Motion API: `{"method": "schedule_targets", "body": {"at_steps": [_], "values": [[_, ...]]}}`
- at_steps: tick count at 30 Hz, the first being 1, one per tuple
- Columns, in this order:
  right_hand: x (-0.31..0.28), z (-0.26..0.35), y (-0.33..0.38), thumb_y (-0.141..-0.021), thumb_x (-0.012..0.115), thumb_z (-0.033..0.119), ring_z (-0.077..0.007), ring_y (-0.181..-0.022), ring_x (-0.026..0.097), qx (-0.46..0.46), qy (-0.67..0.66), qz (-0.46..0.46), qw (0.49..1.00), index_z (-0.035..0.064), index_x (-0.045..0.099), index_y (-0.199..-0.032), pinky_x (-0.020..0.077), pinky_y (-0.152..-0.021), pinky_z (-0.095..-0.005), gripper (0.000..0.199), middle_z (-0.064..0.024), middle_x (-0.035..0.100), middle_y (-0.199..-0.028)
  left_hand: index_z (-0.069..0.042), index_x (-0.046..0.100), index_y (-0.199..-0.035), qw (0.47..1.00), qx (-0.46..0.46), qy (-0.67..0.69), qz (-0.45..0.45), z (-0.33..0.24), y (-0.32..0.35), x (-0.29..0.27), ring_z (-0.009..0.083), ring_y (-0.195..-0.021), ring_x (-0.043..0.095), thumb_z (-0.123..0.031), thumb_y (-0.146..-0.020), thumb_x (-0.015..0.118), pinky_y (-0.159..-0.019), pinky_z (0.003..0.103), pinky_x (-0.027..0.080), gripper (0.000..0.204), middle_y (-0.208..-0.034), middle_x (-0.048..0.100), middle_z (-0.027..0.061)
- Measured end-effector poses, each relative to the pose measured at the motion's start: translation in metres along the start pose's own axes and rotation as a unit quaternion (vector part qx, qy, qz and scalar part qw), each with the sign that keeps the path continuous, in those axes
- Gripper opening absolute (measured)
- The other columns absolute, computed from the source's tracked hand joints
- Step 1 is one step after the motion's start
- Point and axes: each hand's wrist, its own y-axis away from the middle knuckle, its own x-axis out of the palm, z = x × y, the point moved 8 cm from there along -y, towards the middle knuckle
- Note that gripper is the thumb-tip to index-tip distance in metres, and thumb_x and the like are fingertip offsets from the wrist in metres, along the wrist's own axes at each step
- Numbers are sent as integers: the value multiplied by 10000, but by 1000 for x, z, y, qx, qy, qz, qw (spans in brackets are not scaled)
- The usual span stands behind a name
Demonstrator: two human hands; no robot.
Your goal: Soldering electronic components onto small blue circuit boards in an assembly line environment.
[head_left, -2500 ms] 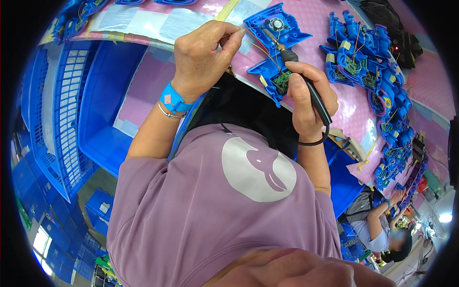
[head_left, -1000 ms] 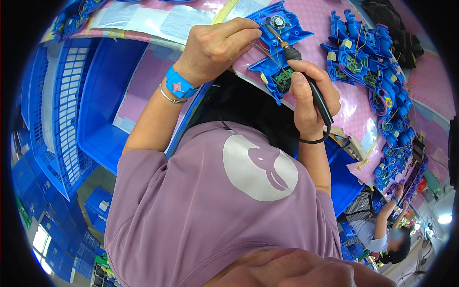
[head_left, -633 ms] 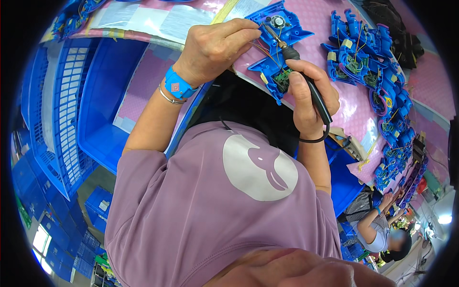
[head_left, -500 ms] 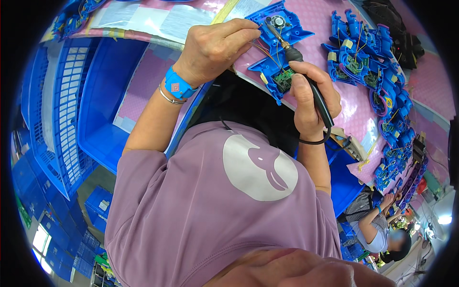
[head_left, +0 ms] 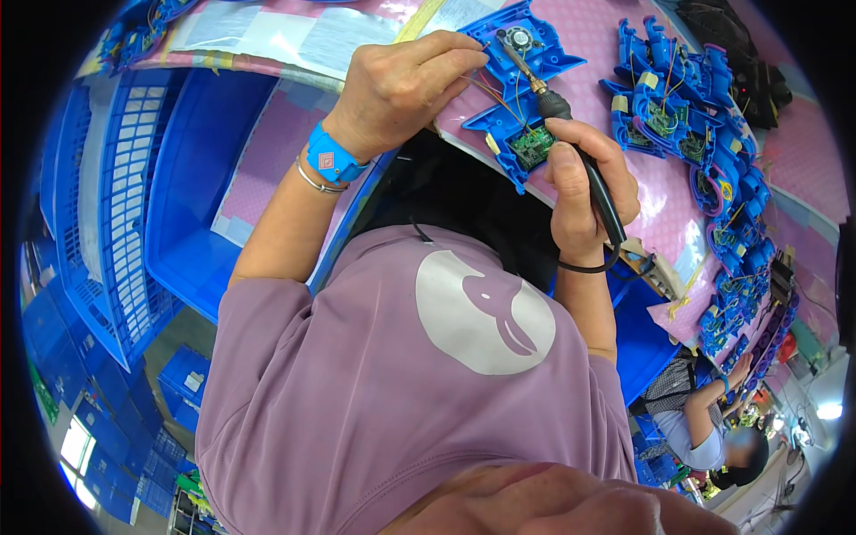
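Note:
My right hand [head_left: 588, 183] is wrapped around the black handle of a soldering iron [head_left: 599, 192]. Its metal tip slants up and left to the round speaker [head_left: 519, 38] in a blue plastic housing half [head_left: 557, 62]. Below that half lies a second blue half with a green circuit board [head_left: 533, 147], and thin coloured wires [head_left: 499, 100] run between the two. The fingers of my left hand [head_left: 401, 89] are pinched together at the upper half's left edge. Thin wires pass close to these fingertips; what is between them is too small to tell.
Many blue housings with boards and wires [head_left: 664, 111] are heaped along the right of the pink-covered table [head_left: 588, 98]. A blue bin [head_left: 192, 241] and a blue crate [head_left: 134, 205] stand at left. Another person [head_left: 704, 428] works at lower right.
The soldering iron and my right hand have shifted slightly to the right and down, so the tip sits a little differently by the speaker. My left hand stays nearly still.

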Motion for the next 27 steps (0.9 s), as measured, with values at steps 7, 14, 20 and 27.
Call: {"method": "schedule_targets", "body": {"at_steps": [7,14,20,27], "values": [[-6,3,5,-931,653,35,-82,-613,554,-13,-15,-7,1000,-67,707,-1097,414,-561,-228,202,-49,634,-732,-93,768,-989,997,-41,22,-67,-3,1,-17,159,-677,709,7,-754,809,-540,249,540,258,-958,735,33],[-13,4,10,-931,639,28,-83,-609,547,-10,-8,-14,1000,-70,699,-1096,403,-556,-228,201,-52,628,-740,-108,777,-987,999,-10,31,-32,-16,6,-13,135,-601,668,-8,-740,837,-495,236,503,274,-873,697,29],[-17,3,14,-933,628,24,-86,-606,545,-9,-12,-20,1000,-71,695,-1094,397,-553,-230,198,-53,618,-735,-107,756,-1018,1000,10,-19,-6,-26,-1,-11,154,-601,662,-58,-759,848,-510,260,512,279,-861,689,21],[-20,1,14,-932,623,15,-87,-608,548,-10,-10,-22,1000,-77,692,-1097,392,-547,-232,201,-54,615,-738,-85,720,-949,998,26,-47,19,-37,-10,-15,168,-645,678,-88,-772,818,-526,277,525,202,-895,685,14]]}}
